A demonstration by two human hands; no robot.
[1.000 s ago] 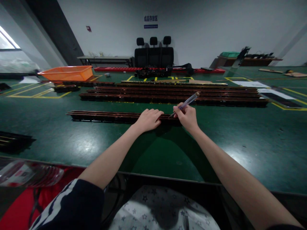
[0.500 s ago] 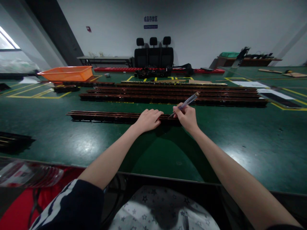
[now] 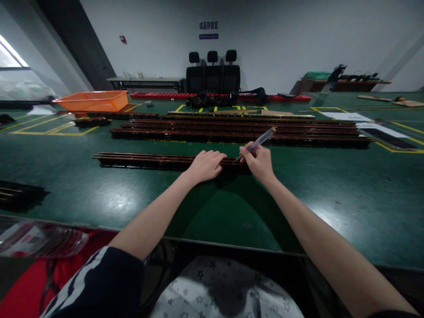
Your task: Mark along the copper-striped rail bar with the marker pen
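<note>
A bundle of long, thin, dark rails (image 3: 142, 161) with copper-brown edges lies crosswise on the green table in front of me. My left hand (image 3: 206, 166) rests over its right part, fingers bent down and closed on it. Close by, near the right end, my right hand (image 3: 258, 161) grips a slim, pen-shaped tool (image 3: 262, 137) with a clear handle and a brownish end cap. The tool slants down to the left, its thin tip at the rails just right of my left fingers. Whether the tip touches them is too small to tell.
Beyond lies a wider row of similar dark rails (image 3: 198, 130). An orange bin (image 3: 92, 101) stands at the back left, and more dark strips (image 3: 20, 194) lie at the left edge. A dark flat panel (image 3: 387, 138) and white paper (image 3: 346, 116) are on the right.
</note>
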